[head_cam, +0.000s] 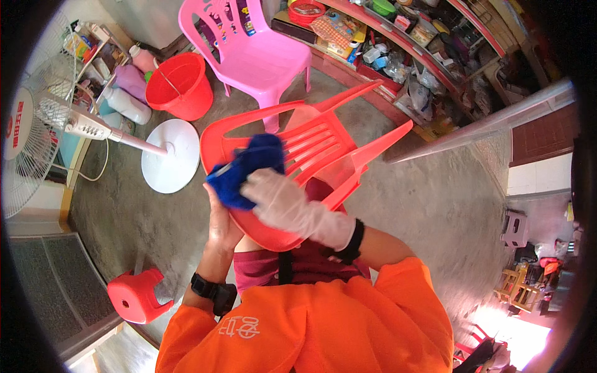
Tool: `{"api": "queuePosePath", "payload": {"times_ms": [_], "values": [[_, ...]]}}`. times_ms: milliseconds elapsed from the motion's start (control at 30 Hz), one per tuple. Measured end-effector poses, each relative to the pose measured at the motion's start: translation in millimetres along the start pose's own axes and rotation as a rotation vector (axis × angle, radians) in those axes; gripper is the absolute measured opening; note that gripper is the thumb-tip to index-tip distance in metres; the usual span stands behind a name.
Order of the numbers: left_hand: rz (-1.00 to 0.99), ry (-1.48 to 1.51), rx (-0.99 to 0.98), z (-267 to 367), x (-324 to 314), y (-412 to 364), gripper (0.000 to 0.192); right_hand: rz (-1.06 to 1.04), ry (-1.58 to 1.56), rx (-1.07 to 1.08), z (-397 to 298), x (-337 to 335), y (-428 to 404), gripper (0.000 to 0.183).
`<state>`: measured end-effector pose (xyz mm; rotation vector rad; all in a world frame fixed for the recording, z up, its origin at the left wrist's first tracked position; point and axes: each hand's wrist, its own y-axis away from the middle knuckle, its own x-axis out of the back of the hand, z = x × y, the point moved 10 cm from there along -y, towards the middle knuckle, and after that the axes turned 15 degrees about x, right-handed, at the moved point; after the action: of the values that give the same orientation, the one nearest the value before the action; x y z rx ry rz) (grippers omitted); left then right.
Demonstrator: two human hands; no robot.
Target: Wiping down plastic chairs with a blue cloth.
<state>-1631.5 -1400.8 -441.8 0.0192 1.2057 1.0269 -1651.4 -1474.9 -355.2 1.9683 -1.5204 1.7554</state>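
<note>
A red plastic chair (322, 140) lies tilted in front of me, its slatted part facing up and its legs or arms pointing to the upper right. My left hand (221, 219) grips the chair's rounded edge at its lower left. In a whitish, see-through glove, my right hand (275, 196) presses a dark blue cloth (254, 161) onto the chair's left end; the hand and cloth are blurred. The left hand's fingers are partly hidden behind the chair and the cloth.
A pink plastic chair (261, 56) and a red bucket (179, 88) stand beyond. A standing fan's round white base (172, 158) is left of the red chair. A red stool (135, 296) is at lower left. Cluttered shelves (396, 37) line the far side; a pale post (485, 121) slants at right.
</note>
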Motion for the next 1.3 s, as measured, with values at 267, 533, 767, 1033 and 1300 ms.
{"api": "queuePosePath", "payload": {"times_ms": [267, 533, 767, 1033, 1300], "values": [[-0.088, 0.050, 0.048, -3, 2, -2, 0.073, -0.026, -0.013, 0.249, 42, 8, 29, 0.029], [-0.066, 0.015, 0.038, -3, 9, 0, 0.078, -0.276, -0.066, -1.193, 259, 35, 204, 0.038], [-0.050, 0.000, 0.029, -6, 12, 3, 0.079, -0.086, -0.276, -1.155, 260, 30, 146, 0.065], [-0.044, -0.035, 0.018, -12, 19, 1, 0.079, 0.019, 0.094, -0.993, 297, 5, 161, 0.050], [-0.055, -0.040, 0.007, -8, 4, 0, 0.079, 0.358, 0.112, -0.680, 205, 34, 136, 0.038]]}}
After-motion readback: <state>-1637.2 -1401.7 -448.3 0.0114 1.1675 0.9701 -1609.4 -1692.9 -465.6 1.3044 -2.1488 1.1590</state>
